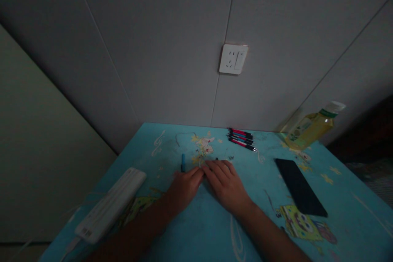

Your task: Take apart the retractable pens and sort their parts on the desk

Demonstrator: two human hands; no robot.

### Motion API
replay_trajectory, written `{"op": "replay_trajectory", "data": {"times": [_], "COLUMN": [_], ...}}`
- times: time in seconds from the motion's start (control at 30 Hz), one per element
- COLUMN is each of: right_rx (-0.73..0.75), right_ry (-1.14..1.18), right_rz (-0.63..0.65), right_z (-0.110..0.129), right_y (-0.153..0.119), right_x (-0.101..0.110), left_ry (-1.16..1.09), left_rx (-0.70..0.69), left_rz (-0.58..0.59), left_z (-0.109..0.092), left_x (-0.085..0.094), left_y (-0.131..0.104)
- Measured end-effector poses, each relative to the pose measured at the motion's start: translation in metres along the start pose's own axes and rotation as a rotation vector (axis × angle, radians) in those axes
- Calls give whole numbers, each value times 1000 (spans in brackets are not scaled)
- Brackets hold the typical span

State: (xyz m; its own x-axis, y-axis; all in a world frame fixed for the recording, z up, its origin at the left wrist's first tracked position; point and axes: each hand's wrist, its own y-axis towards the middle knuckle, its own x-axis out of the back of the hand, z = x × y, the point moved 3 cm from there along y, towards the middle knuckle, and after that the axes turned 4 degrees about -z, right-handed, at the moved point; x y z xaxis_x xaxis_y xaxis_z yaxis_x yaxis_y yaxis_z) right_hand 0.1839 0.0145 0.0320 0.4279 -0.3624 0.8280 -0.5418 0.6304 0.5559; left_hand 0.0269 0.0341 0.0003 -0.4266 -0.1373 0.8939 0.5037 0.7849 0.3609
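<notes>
My left hand (pixel 186 188) and my right hand (pixel 225 182) meet at the middle of the blue table. From the left hand's pinched fingertips a thin, pale pen part (pixel 199 161) sticks up, its lower end hidden. The right hand's fingers are bent down beside it, and what lies under them is hidden. Just beyond the left hand is a blue pen barrel (pixel 183 163) with a dark lower end. A small black piece (pixel 216 159) peeks out past the right fingers. Tiny dark bits (pixel 231 157) lie a little to the right.
Several red, blue and black pens (pixel 241 138) lie together near the wall. A white power strip (pixel 110 204) is at the left, a black phone (pixel 301 187) at the right. A bottle of yellow liquid (pixel 310 131) stands at the back right. A socket (pixel 233 59) is on the wall.
</notes>
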Motion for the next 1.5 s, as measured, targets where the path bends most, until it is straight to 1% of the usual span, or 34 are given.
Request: {"op": "replay_trajectory", "data": {"times": [0.1, 0.27, 0.43, 0.5, 0.6, 0.7, 0.9, 1.0, 1.07, 1.17, 1.23, 1.37, 1.5], "right_rx": [37, 6, 18, -7, -56, -93, -202, -239, -269, -318, -326, -308, -278], "right_ry": [5, 8, 37, 35, 21, 11, 160, 232, 249, 237, 238, 316, 412], "right_rz": [10, 13, 21, 41, 96, 147, 146, 154, 162, 145, 110, 26, -12], "right_z": [2, -1, -1, -1, -3, -7, -17, -19, -21, -26, -28, -27, -24], "right_y": [1, 2, 1, 0, -3, -6, -10, -10, -11, -14, -16, -16, -14], "right_x": [1, 6, 5, 2, -3, -6, -4, -4, -8, -14, -17, -16, -11], "left_ry": [12, -13, -64, -46, 22, 57, 20, -7, -28, -76, -96, -76, -125], "left_rx": [-20, -46, -100, -94, -51, -37, 26, 14, 1, -24, -26, 27, -20], "left_rz": [-10, 38, 9, 20, 68, 103, 95, 95, 69, 0, -14, 42, 74], "left_z": [-5, -15, -18, -18, -17, -16, -8, -7, -7, -6, -4, 0, -1], "left_x": [2, 11, 15, 15, 17, 17, 13, 10, 6, 1, -1, -1, 3], "left_y": [-2, -3, -6, -7, -6, -3, 1, 0, -1, -1, 0, 0, 0]}}
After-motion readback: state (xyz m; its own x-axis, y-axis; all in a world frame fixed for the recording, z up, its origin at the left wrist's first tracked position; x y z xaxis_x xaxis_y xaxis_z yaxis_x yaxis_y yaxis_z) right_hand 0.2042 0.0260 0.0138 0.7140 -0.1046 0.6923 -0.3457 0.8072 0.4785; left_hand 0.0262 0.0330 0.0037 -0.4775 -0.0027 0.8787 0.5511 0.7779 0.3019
